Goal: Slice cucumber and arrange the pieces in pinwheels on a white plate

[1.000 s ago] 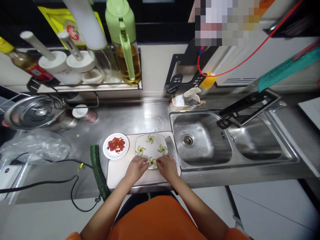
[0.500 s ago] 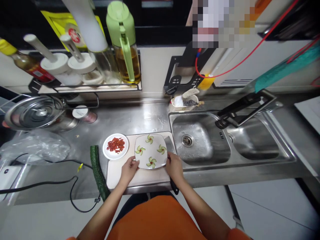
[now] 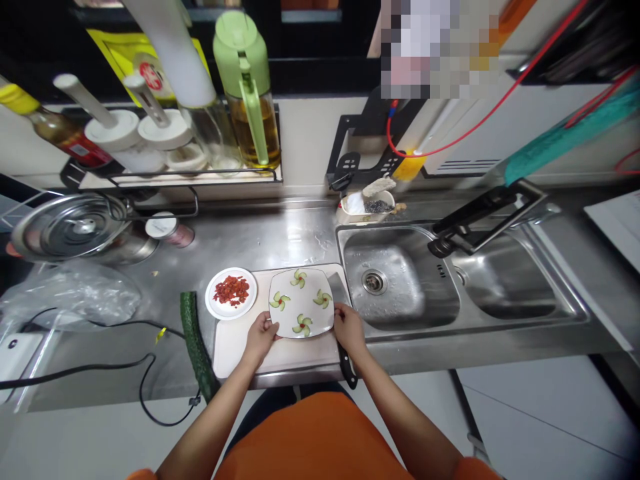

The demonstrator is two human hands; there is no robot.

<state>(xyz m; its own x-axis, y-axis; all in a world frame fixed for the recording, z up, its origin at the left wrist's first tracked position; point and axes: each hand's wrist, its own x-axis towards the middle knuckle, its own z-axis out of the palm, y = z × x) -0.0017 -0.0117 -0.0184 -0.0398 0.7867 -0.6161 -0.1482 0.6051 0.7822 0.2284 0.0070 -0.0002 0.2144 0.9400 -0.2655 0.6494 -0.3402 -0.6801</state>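
Note:
A white squarish plate (image 3: pixel 301 303) with several pinwheels of green cucumber slices and small red centres lies over the cutting board (image 3: pixel 240 350). My left hand (image 3: pixel 261 339) grips its lower left rim, thumb on top and fingers partly hidden beneath. At the right rim, the curled fingers of my right hand (image 3: pixel 350 328) hold the edge. A knife with a black handle (image 3: pixel 347 367) lies along the board's right side, its blade partly covered by the plate and hand. Left of the plate, a small white dish (image 3: pixel 212 308) holds chopped red pieces. A whole cucumber (image 3: pixel 194 340) rests farther left.
To the right is a double steel sink (image 3: pixel 400 273) with a black faucet (image 3: pixel 460 233). A lidded pot (image 3: pixel 75 230), a plastic bag (image 3: pixel 80 293) and a black cable (image 3: pixel 100 365) occupy the left. Behind, a rack holds jars and a green-topped oil bottle (image 3: pixel 250 113).
The plate stays in nearly the same place between both hands. My right hand has shifted very slightly, and more of the knife handle shows beside it. The camera view has moved a little.

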